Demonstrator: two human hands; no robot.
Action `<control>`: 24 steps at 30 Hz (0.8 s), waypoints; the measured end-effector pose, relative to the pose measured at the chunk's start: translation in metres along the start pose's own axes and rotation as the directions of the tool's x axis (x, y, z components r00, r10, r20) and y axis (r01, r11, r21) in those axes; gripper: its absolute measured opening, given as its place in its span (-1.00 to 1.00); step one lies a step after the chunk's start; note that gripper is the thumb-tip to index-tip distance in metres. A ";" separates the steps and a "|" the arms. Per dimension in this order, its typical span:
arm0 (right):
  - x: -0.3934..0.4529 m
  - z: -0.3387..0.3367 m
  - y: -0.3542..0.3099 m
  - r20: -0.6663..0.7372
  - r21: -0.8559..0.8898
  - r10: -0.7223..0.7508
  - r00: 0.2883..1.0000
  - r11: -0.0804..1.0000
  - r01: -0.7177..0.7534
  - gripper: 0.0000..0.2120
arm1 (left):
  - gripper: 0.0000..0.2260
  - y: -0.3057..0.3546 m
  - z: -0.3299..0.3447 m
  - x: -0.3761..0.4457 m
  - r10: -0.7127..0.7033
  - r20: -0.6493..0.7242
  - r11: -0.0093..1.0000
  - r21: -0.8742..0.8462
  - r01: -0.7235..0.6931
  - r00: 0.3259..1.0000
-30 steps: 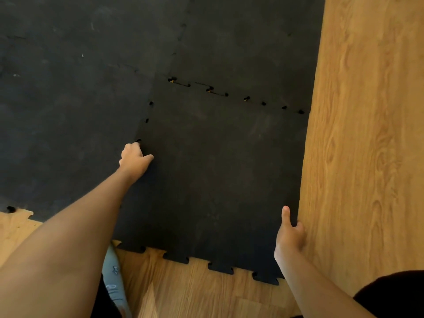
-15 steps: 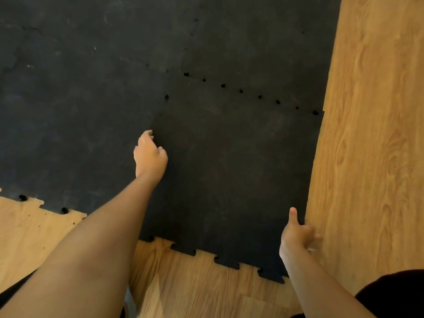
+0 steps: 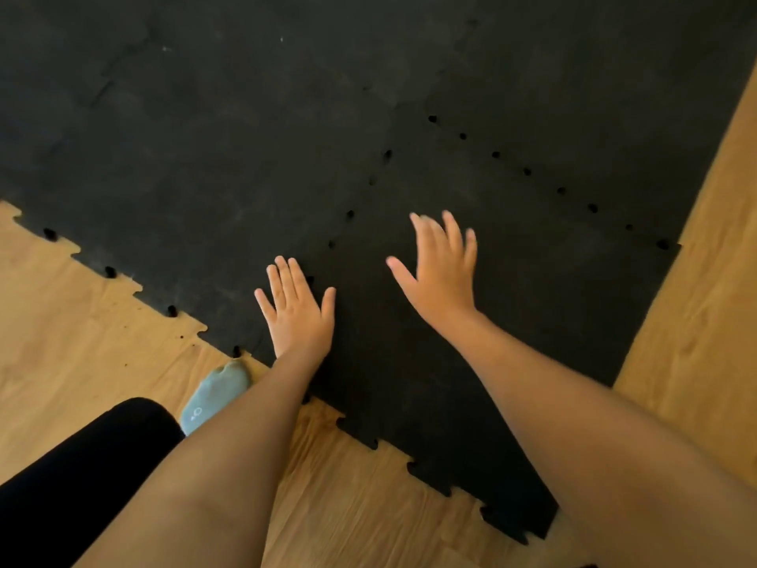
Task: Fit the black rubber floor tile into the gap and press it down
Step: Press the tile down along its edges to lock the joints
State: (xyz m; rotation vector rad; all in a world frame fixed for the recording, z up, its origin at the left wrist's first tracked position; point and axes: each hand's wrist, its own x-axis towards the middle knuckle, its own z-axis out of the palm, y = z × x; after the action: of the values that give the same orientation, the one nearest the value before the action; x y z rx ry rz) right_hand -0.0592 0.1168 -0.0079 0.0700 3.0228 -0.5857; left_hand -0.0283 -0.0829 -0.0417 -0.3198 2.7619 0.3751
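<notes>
The black rubber floor tile (image 3: 512, 321) lies flat in the corner of the mat, its toothed edges meeting the neighbouring black tiles (image 3: 205, 137) along two seams marked by small holes. My left hand (image 3: 297, 309) lies flat, palm down, fingers spread, over the tile's left seam. My right hand (image 3: 440, 268) is open with fingers spread over the middle of the tile; I cannot tell whether it touches. Neither hand holds anything.
Bare wooden floor (image 3: 82, 342) lies to the left and below the mat, and a strip of it (image 3: 704, 321) runs along the right. The tile's near toothed edge (image 3: 430, 481) is free. A foot in a light blue sock (image 3: 213, 395) and a black-clad knee (image 3: 82, 465) are at lower left.
My right hand left the tile's right edge and moved onto its middle. My left hand opened flat and slid down the left seam. The view shifted, with the mat now further right.
</notes>
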 end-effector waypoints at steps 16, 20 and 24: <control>0.129 0.068 -0.066 0.603 -0.143 -0.132 0.787 0.952 0.270 0.12 | -0.36 -0.005 0.019 0.012 0.014 -0.050 0.988 0.151 -0.006 0.999; 0.135 0.062 -0.065 0.676 -0.101 -0.117 0.728 0.963 0.248 0.13 | -0.36 0.000 0.016 0.010 -0.028 -0.005 0.989 0.147 0.029 1.000; 0.123 0.056 -0.063 0.608 -0.083 -0.196 0.769 0.948 0.307 -0.02 | -0.38 0.022 0.007 0.021 0.093 -0.013 0.985 0.145 -0.090 0.996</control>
State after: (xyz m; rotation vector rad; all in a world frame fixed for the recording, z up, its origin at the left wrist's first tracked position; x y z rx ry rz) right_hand -0.1824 0.0410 -0.0448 -0.4550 2.4513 -0.2692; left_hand -0.0515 -0.0634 -0.0506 -0.1622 2.8106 0.1928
